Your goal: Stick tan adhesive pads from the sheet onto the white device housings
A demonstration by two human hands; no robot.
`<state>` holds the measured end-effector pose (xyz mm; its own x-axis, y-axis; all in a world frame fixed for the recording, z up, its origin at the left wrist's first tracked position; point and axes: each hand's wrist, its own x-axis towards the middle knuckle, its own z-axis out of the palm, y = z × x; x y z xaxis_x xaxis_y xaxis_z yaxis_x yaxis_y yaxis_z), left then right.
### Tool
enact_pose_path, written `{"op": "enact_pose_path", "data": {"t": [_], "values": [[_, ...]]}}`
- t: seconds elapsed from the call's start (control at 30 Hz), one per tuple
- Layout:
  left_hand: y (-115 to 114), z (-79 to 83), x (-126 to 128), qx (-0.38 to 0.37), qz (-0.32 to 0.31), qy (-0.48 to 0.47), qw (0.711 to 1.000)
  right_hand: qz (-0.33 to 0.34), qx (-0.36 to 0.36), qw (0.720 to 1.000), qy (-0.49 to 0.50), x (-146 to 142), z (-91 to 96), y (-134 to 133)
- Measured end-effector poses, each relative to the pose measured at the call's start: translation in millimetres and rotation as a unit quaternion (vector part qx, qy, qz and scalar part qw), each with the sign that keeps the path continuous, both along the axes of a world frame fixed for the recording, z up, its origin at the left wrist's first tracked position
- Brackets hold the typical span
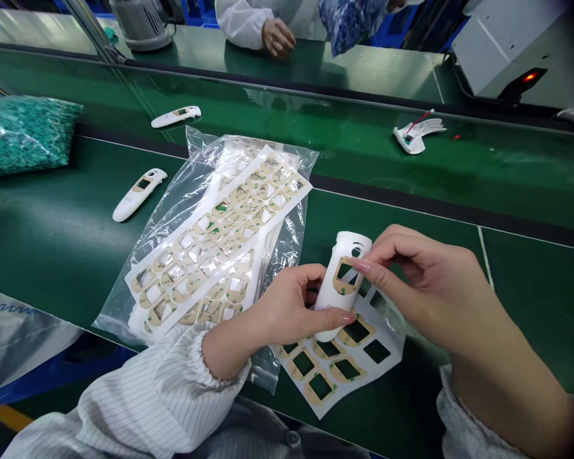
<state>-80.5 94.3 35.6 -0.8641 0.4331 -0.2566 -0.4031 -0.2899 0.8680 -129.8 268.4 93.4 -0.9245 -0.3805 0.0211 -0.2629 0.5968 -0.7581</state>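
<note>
My left hand (294,306) is wrapped round a white plastic housing (331,305), which it holds tilted over the bench. A tan adhesive sticker (340,281) with a square cut-out lies round the window of the housing. The thumb and fingers of my right hand (411,268) pinch at the sticker's right edge, near the round hole at the housing's top. Beneath both hands rests a white sheet of tan adhesive stickers (325,403), partly hidden by the housing. To the left, larger sticker sheets (220,223) lie on a clear plastic bag (165,210).
One white housing (138,196) lies on the bench at left; another (176,117) is on the green conveyor (354,150). Further right sits a white part with a red wire (414,137). A bag of teal pieces (26,135) stands left. Across the line, a co-worker's hand (278,38) shows.
</note>
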Motion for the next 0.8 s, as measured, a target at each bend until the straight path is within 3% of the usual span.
{"op": "enact_pose_path", "data": {"t": [0.37, 0.6, 0.7, 0.8], "values": [[1, -0.7, -1, -0.063, 0.011, 0.050, 0.997, -0.023, 0.059, 0.993, 0.104, 5, 0.9, -6], [1, 0.0, -1, -0.080, 0.024, 0.044, 0.996, -0.036, 0.134, 0.964, 0.226, 6, -9.2, -13], [1, 0.9, -1, -0.076, 0.020, 0.033, 0.996, -0.076, 0.175, 0.954, 0.232, 7, -15.8, -15], [1, 0.0, -1, -0.042, 0.016, 0.006, 0.999, -0.116, 0.186, 0.960, 0.177, 2, -19.3, -14]]}}
